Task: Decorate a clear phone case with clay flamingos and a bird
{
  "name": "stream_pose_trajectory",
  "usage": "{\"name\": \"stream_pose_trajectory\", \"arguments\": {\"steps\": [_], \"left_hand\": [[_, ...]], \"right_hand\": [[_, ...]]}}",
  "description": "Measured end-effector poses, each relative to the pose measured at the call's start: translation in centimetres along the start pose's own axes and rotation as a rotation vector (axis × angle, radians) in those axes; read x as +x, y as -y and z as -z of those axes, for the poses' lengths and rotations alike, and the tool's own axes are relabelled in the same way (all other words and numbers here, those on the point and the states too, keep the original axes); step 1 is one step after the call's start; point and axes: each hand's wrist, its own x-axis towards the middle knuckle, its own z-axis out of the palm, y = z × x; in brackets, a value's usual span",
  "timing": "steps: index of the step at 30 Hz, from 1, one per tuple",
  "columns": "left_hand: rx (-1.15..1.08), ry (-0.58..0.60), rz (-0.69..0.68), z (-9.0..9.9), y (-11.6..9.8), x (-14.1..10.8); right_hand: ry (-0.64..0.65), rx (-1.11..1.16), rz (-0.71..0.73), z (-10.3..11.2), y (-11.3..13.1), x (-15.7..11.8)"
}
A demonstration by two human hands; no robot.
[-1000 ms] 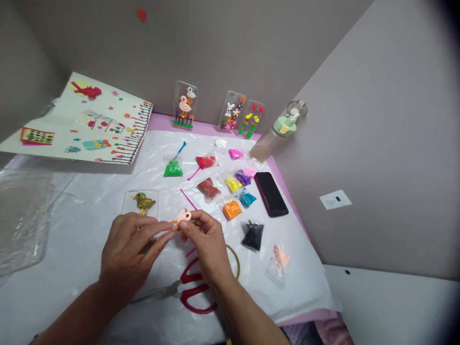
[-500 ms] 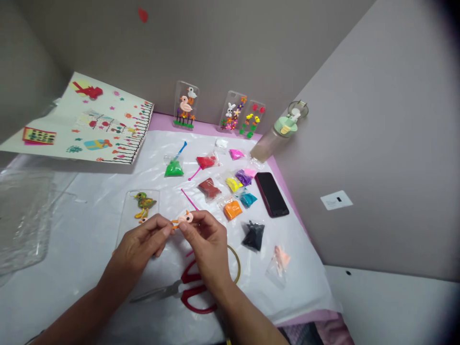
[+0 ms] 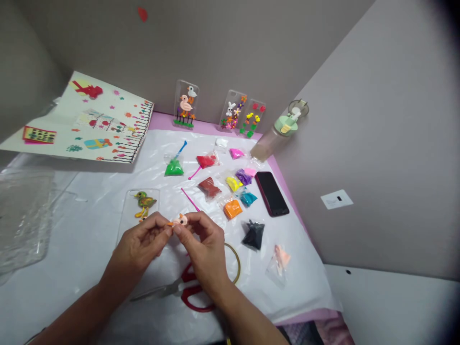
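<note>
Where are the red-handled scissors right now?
In the head view, the red-handled steel scissors lie on the white plastic sheet directly below the right hand, blades pointing left, with a thin gold hoop just to their right.

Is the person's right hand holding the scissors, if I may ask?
No, the right hand pinches a pink clay piece; the scissors lie on the sheet.

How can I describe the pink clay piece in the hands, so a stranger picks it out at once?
On the white plastic sheet, below the clear phone case with the green bird, the left hand and right hand meet. Between them sits a small pink clay figure. Unlike the bagged clays nearby, it is unwrapped, with an orange tip and a dark eye.
</note>
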Motion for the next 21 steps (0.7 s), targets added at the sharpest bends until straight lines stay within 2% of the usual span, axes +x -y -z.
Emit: {"name": "stream_pose_trajectory", "arguments": {"steps": [6,13,21], "left_hand": [[0.025,0.036,-0.014,0.3,0.4,0.0],[0.076,0.104,-0.041,0.9,0.9,0.1],[0.052,0.064,-0.037,0.4,0.9,0.0]], "right_hand": [[0.006,-0.012,-0.001,0.1,-0.1,0.0],[0.024,0.122,-0.096,0.1,-0.1,0.3],[0.032,0.147,-0.104,0.1,-0.2,0.3]]}}
